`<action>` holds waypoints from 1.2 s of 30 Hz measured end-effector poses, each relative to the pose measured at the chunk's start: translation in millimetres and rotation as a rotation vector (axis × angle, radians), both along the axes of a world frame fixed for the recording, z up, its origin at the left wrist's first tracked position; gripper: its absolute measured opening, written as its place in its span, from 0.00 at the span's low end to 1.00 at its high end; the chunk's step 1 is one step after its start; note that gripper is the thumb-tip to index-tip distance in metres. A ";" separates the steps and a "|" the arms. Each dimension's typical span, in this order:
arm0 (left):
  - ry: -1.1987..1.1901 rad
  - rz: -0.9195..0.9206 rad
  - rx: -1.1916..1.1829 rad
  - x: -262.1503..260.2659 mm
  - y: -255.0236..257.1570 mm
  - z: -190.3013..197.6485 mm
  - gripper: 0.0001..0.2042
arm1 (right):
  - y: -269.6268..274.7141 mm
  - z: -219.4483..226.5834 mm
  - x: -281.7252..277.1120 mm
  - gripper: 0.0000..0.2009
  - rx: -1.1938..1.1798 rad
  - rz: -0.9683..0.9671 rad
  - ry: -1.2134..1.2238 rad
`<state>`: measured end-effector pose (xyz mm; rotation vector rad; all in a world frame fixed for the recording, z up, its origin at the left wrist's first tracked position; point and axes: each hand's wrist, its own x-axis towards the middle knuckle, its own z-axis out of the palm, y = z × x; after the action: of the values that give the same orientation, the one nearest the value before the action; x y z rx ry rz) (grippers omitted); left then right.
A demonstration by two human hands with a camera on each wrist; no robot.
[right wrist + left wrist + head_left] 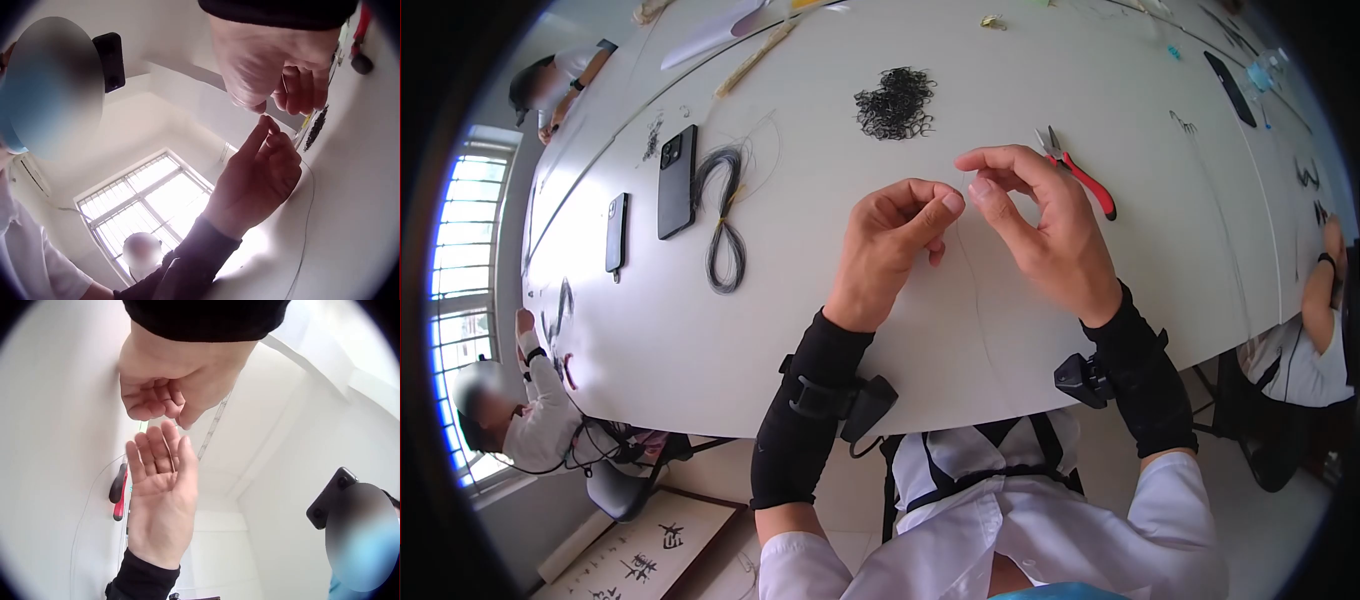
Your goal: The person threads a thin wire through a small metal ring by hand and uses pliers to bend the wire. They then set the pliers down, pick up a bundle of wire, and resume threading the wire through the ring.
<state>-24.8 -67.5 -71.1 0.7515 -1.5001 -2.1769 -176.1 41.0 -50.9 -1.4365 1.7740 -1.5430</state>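
Note:
Over the table, the thumb and index finger of my left hand (878, 245) pinch a thin thread-like line (976, 300). From that pinch the line trails toward the table's near edge; it also shows as a curve in the right wrist view, beside the hands. My right hand (1055, 225) is close on the right, its thumb and index finger apart and the other fingers loosely bent. In the left wrist view its palm (159, 500) faces the camera, fingers relaxed. Beyond the hands lies a pile of small black hooks (895, 104). Red-handled pliers (1085, 180) lie beside my right hand.
A tied coil of dark line (726, 225) lies to the left, beside a large phone (678, 185) and a smaller black phone (617, 235). Another phone (1230, 88) and a plastic bottle (1268, 68) are at the far right. Other people sit around the table.

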 end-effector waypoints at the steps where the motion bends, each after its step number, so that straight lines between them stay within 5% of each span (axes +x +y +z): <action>1: -0.006 -0.024 -0.012 -0.1 -0.1 -0.2 0.10 | 1.2 1.1 -1.8 0.10 0.032 0.042 -0.064; 13: 0.003 -0.091 0.029 2.6 -1.8 -2.0 0.10 | 1.8 -4.0 -4.9 0.10 0.161 0.215 -0.431; 28: 0.046 -0.137 0.087 3.0 -4.8 -7.8 0.09 | -1.0 -15.1 -4.9 0.12 0.106 0.184 -0.358; 36: 0.146 -0.010 0.117 3.7 -5.1 -10.2 0.09 | 1.0 -8.5 3.2 0.10 0.276 0.202 -0.236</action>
<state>-21.1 -72.6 -81.3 0.6079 -1.3169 -2.2890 -172.9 42.0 -59.4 -1.2047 1.5769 -1.2521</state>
